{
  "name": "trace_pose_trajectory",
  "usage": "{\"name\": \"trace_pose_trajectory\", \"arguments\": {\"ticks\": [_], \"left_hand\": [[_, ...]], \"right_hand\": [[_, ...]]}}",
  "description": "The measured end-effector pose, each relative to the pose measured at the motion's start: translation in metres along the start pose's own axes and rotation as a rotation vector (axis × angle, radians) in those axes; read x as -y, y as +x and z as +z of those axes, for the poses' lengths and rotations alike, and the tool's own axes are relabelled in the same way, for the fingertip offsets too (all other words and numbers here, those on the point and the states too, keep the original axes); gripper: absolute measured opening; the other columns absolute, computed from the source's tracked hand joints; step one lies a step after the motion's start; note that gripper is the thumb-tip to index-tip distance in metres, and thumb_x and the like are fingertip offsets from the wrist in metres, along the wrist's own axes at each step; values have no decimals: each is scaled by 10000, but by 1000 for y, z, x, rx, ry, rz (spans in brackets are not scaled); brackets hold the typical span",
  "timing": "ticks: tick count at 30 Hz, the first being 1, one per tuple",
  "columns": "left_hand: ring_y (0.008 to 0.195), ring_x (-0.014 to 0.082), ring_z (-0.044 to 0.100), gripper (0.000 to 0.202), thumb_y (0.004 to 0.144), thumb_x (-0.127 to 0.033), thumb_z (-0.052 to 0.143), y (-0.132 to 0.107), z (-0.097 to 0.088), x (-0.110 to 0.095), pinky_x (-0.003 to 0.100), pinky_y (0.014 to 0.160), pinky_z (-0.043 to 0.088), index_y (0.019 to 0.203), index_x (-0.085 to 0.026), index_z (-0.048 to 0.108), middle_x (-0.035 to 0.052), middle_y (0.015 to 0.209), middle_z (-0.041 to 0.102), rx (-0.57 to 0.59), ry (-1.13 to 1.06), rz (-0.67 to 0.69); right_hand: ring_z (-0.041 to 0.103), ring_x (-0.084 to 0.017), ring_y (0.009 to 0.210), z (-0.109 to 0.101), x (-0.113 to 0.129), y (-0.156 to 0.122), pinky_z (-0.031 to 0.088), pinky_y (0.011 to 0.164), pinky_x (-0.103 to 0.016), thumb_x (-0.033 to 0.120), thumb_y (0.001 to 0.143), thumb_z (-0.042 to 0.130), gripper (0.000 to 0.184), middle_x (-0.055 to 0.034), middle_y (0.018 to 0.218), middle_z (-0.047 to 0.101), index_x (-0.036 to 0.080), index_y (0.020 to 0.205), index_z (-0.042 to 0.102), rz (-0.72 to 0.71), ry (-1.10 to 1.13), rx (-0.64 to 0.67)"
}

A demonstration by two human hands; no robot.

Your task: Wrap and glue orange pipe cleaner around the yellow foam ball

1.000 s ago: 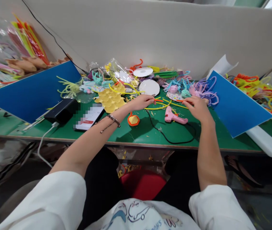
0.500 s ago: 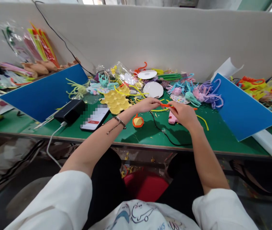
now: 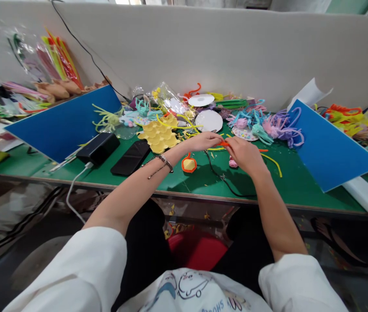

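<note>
Head camera: at a green craft table [image 3: 288, 190], the left hand [image 3: 203, 141] and right hand [image 3: 244, 154] meet fingertip to fingertip, both pinched on an orange pipe cleaner [image 3: 224, 143] held just above the tabletop. A small orange-rimmed yellow piece [image 3: 188, 164] lies just below the left hand, a dark phone [image 3: 131, 157] well to the left. Partial lettering on the shirt [image 3: 203, 294] is unreadable.

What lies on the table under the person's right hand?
Under the right hand, a bit of the pink glue gun shows, with a black cord running across the green table. The hand covers most of the gun, so its nozzle and trigger cannot be seen.
</note>
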State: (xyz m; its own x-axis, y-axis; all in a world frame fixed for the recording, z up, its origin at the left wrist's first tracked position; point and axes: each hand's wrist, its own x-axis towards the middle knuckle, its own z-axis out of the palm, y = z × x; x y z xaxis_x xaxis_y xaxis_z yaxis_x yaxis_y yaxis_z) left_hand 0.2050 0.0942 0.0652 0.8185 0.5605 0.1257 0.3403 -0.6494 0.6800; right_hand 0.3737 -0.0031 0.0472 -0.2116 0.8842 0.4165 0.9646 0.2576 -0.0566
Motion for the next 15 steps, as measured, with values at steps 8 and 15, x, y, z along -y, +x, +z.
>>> {"name": "trace_pose_trajectory", "arguments": {"ticks": [8,15], "left_hand": [[624,98,409,317,878,-377,480,-4,-7,8,234,607,335,840,-126,668,-22,673,507,40,-22,60],[715,109,490,266,861,-357,509,-3,-13,15,238,715,403,787,-144,650,3,756,555,81,-51,117]], "right_hand": [[608,-233,942,0,-5,1,439,750,-310,217,980,371,312,-127,1060,669,162,1149,626,-98,151,9],[573,-192,838,-3,-12,0,449,767,-307,109,885,429,331,-82,985,615,189,1101,667,-214,398,-93]]}}
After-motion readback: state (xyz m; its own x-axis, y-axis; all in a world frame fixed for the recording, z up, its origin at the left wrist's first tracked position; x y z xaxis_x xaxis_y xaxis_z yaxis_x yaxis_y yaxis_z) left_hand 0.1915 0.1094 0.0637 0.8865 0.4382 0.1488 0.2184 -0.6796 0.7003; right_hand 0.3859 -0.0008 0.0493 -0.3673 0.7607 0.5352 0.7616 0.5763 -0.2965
